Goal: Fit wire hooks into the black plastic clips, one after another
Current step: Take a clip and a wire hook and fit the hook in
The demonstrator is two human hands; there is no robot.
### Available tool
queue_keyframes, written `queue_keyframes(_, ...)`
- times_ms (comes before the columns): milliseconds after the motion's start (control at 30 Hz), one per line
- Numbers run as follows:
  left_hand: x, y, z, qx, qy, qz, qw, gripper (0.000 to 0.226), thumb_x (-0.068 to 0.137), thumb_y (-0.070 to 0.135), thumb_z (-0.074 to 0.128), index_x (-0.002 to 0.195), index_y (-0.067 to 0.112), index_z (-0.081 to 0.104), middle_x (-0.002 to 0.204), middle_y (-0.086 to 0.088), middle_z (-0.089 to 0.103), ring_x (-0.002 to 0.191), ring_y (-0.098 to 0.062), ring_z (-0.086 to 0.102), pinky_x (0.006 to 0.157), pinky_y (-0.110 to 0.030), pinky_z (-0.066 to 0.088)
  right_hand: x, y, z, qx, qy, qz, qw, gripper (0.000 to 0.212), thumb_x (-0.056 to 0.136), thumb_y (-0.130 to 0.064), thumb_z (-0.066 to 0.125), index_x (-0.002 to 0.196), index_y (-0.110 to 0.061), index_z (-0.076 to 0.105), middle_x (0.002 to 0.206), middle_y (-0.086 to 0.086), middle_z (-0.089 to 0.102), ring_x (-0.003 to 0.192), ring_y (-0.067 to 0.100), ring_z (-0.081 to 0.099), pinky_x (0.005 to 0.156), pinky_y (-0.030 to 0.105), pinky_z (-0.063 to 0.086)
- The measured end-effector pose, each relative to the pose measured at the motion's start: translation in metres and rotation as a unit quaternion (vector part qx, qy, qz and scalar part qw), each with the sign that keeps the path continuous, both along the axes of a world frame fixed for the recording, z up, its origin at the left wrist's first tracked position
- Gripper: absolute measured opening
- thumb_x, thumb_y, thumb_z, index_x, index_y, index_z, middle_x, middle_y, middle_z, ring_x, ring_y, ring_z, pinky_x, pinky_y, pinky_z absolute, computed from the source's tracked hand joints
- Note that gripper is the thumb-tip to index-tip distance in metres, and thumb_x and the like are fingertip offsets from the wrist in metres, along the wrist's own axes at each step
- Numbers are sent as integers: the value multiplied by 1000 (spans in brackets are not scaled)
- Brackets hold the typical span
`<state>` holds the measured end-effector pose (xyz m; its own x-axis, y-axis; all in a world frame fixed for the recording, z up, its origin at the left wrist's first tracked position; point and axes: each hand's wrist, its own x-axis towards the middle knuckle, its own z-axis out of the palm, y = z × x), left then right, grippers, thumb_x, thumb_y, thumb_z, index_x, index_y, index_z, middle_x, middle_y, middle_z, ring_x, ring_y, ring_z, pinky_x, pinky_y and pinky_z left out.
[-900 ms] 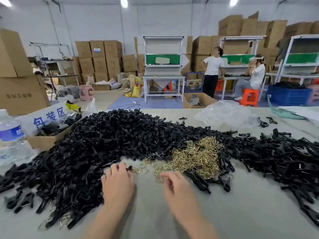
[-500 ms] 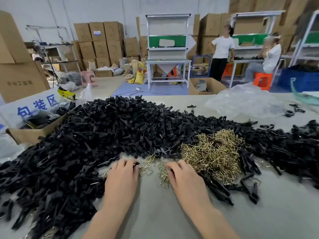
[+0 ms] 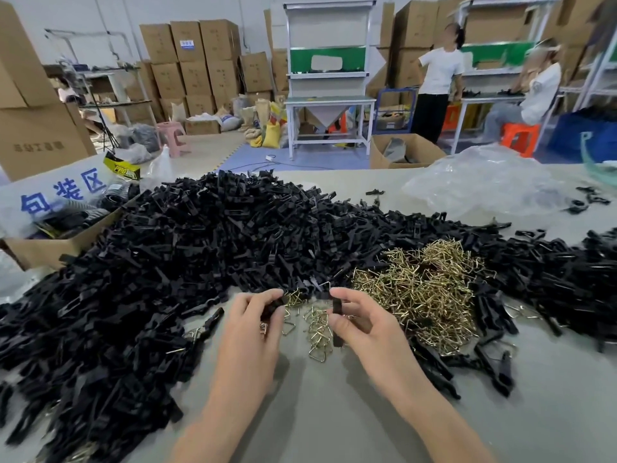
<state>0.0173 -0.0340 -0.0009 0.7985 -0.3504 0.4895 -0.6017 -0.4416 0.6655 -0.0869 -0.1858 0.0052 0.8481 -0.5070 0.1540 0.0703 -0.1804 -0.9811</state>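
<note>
Black clip in curled right hand

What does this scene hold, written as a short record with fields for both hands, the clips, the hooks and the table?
left hand: grips a dark clip
right hand: pinches an upright clip
clip pile: black, large, behind and left of the hands
hook pile: brass-coloured, right of the hands
loose hooks: on the table, between the hands
</note>
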Motion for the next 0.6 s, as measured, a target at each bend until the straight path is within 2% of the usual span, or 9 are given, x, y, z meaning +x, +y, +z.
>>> queue_keyframes(67,-9,-7,2,-75,51,-21,996,17,95,35,59,108,46,60,92,21,60,87,0,61,75,-11,45,1,0,1,34,-5,6,999,40,94,-19,71,116,-52,63,106,-17,73,98,4,70,89,25,55)
queue_keyframes(167,-18,-26,5,-136,131,-60,980,15,93,45,55,107,49,56,81,14,66,62,-7,60,61,-25,50,3,-3,-2,82,-13,0,997,36,95,-17,69,122,-40,62,109,-9,75,104,6,70,90,27,54)
queue_keyframes(200,-19,-32,6,-148,141,-66,977,14,94,43,55,107,50,57,80,14,67,60,-7,58,59,-25,50,4,-3,-3,105,-17,1,994,33,96,-15,67,122,-36,64,109,-7,76,105,8,70,89,28,56)
queue_keyframes(300,-20,-39,9,-145,136,-72,977,15,97,36,59,106,48,60,84,23,68,70,-2,61,63,-12,44,6,-5,-6,210,-46,8,977,29,97,-5,63,116,-24,73,109,2,76,104,19,73,91,31,59)
queue_keyframes(367,-23,-36,6,-118,125,-83,982,14,99,37,55,108,46,61,84,25,68,72,-1,62,63,-10,42,8,-6,-7,269,-62,11,961,30,96,1,61,112,-20,76,105,7,76,103,24,73,92,34,59)
queue_keyframes(433,-26,-33,4,-106,123,-97,982,19,103,37,46,114,44,60,82,25,65,72,4,59,67,-10,41,10,-7,-5,305,-73,23,949,31,96,4,60,112,-17,77,101,10,76,100,25,74,89,32,60)
queue_keyframes(500,-27,-31,4,-113,139,-104,978,27,105,35,39,120,42,61,81,23,60,75,4,54,73,-16,41,12,-7,-3,322,-79,34,943,33,96,5,59,110,-17,78,99,8,75,98,24,73,85,31,60)
queue_keyframes(600,-27,-33,8,-128,175,-107,970,29,103,37,41,124,43,60,89,20,63,75,3,53,73,-22,43,12,-6,-4,317,-71,44,945,34,97,3,59,112,-22,78,103,7,76,101,23,73,87,32,60)
